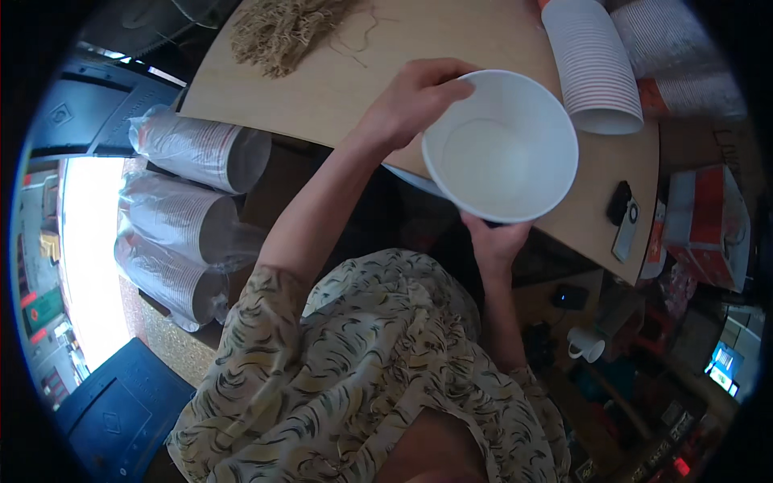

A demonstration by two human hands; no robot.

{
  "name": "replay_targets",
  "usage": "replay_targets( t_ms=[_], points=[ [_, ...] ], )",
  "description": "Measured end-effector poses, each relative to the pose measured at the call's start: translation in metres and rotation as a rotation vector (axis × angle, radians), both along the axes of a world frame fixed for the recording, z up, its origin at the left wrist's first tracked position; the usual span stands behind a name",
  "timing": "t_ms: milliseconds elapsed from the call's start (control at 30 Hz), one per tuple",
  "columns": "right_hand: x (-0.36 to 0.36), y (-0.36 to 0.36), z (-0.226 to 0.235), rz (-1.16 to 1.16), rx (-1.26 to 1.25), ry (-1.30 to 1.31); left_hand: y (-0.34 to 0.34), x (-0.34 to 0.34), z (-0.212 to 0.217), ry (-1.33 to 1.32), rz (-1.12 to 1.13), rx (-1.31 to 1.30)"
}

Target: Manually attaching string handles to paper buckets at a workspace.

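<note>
A white paper bowl (501,145), round, smooth-walled and empty, is held above the near edge of the table (338,80), tilted toward the viewer. The left hand (411,101) grips its rim, thumb curled over the lip and inside. The right hand (495,240) supports the bowl from beneath, fingers hidden behind the wall, so their spread cannot be told. The table is pale wood grain with a curved edge. A tangle of tan, stringy fibre (282,30) lies at its far side. A ribbed stack of nested white bowls (592,64) lies on its side near the bowl. Plastic-wrapped sleeves of bowls (193,149) are piled left of the table.
</note>
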State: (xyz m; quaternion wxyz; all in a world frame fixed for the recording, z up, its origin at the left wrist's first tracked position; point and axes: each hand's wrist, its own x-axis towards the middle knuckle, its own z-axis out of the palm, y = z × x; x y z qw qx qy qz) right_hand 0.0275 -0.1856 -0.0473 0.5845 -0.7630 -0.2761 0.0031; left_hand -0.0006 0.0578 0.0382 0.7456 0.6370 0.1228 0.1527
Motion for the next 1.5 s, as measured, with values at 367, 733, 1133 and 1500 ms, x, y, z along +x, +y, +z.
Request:
replay_targets(
  t_ms=[367, 733, 1133, 1500],
  points=[
    [0.010, 0.041, 0.003, -0.003, 0.112, 0.031, 0.029, -0.008, -0.067, 0.106, 0.392, 0.176],
    [0.010, 0.047, 0.010, 0.058, 0.053, -0.031, 0.116, -0.025, -0.085, 0.283, 0.734, 1.092],
    [-0.028, 0.023, 0.036, 0.286, -0.072, 0.023, 0.009, -0.091, -0.044, 0.165, 0.272, 0.825],
    [-0.019, 0.015, 0.065, 0.916, -0.209, 0.567, -0.048, -0.138, 0.001, 0.274, -0.248, 0.259]
  ],
)
